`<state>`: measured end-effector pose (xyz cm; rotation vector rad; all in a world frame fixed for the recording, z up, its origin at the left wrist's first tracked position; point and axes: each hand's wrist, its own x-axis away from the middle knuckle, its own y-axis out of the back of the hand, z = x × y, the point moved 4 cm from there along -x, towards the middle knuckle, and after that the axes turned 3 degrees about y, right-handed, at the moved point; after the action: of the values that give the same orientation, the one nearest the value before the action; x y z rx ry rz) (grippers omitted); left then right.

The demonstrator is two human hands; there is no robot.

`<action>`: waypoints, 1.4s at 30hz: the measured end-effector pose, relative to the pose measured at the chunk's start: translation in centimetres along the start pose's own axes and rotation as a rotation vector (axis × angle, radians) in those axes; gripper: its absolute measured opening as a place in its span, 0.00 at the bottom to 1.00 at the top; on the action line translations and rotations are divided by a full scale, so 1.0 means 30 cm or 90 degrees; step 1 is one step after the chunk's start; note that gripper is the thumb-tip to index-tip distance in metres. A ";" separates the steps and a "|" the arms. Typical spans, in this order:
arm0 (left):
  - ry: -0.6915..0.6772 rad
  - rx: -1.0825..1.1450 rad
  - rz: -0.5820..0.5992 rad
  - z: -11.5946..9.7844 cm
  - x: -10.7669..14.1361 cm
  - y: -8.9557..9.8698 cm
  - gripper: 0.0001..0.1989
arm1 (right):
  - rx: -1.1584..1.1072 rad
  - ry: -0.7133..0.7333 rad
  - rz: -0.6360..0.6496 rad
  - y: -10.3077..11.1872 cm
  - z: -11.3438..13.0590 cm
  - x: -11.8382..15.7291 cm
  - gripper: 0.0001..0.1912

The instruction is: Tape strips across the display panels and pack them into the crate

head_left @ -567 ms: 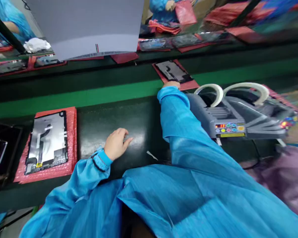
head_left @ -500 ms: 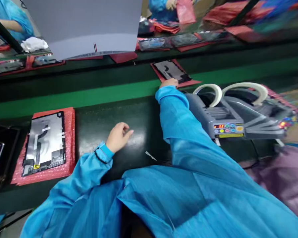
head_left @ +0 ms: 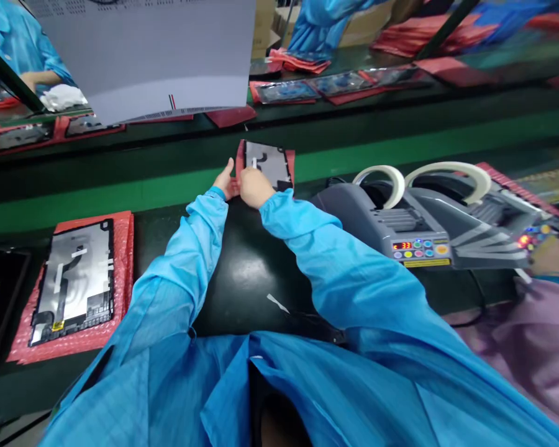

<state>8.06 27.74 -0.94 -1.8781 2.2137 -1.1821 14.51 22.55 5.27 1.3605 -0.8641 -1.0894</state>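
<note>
A display panel (head_left: pixel 268 160) with a dark flex cable on its silvery back lies on a pink bubble-wrap sheet (head_left: pixel 240 152) on the far side of the bench. My right hand (head_left: pixel 256 187) is closed at the near left corner of this panel and sheet, covering part of both. Just left of it is my left hand (head_left: pixel 225 180), its thumb stretched up and its fingertips at the sheet's left edge, partly hidden behind my right hand. Another display panel (head_left: pixel 77 273) rests on a stack of pink bubble-wrap sheets (head_left: pixel 123 273) at the left.
Two grey tape dispensers (head_left: pixel 400 233) with white tape rolls stand at the right, beside another person's hand (head_left: pixel 556 257). A scrap of white strip (head_left: pixel 277 303) lies on the dark bench (head_left: pixel 246 248). A grey-white board (head_left: pixel 153 56) hangs ahead, near a shelf of wrapped parts (head_left: pixel 286 91).
My right hand has brought the far panel and its pink sheet leftward. My left hand has moved forward from over the bench to the sheet's edge.
</note>
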 end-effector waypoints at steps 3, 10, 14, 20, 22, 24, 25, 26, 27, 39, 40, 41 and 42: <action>-0.009 -0.038 -0.050 0.009 0.006 0.027 0.12 | -0.049 -0.024 -0.032 0.031 -0.046 0.059 0.16; -0.059 -0.001 -0.078 0.136 0.240 0.134 0.08 | -0.131 -0.325 -0.002 -0.011 -0.254 0.228 0.12; -0.103 0.058 -0.097 0.255 0.457 0.220 0.04 | -0.459 -0.339 -0.065 -0.077 -0.148 0.361 0.15; -0.048 -0.126 -0.171 0.354 0.745 0.382 0.08 | -0.673 -0.361 -0.072 -0.163 0.004 0.538 0.14; -0.025 -0.215 -0.203 0.360 0.810 0.426 0.02 | -0.640 -0.335 -0.122 -0.165 0.018 0.575 0.14; -0.026 -0.252 -0.212 0.363 0.849 0.450 0.07 | -0.606 -0.316 -0.159 -0.167 0.029 0.611 0.14; -0.032 -0.262 -0.213 0.366 0.858 0.457 0.09 | -0.586 -0.313 -0.167 -0.169 0.035 0.628 0.14; -0.041 -0.274 -0.214 0.368 0.862 0.463 0.10 | -0.561 -0.313 -0.165 -0.173 0.043 0.644 0.15; -0.050 -0.291 -0.215 0.371 0.862 0.467 0.11 | -0.531 -0.316 -0.149 -0.178 0.054 0.658 0.15; -0.129 -0.566 -0.228 0.332 0.872 0.469 0.22 | -0.266 -0.386 -0.117 0.026 -0.051 0.894 0.16; -0.131 -0.593 -0.233 0.323 0.876 0.468 0.23 | -0.328 -0.465 -0.184 0.046 -0.107 0.944 0.16; -0.133 -0.627 -0.237 0.314 0.878 0.469 0.24 | -0.378 -0.545 -0.256 0.062 -0.160 0.994 0.15; -0.134 -0.665 -0.236 0.305 0.879 0.471 0.25 | -0.414 -0.619 -0.326 0.074 -0.209 1.038 0.15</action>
<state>-7.12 0.49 -3.30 -2.6097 2.6398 0.3507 30.08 -5.16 3.31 0.4432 -0.7044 -2.2784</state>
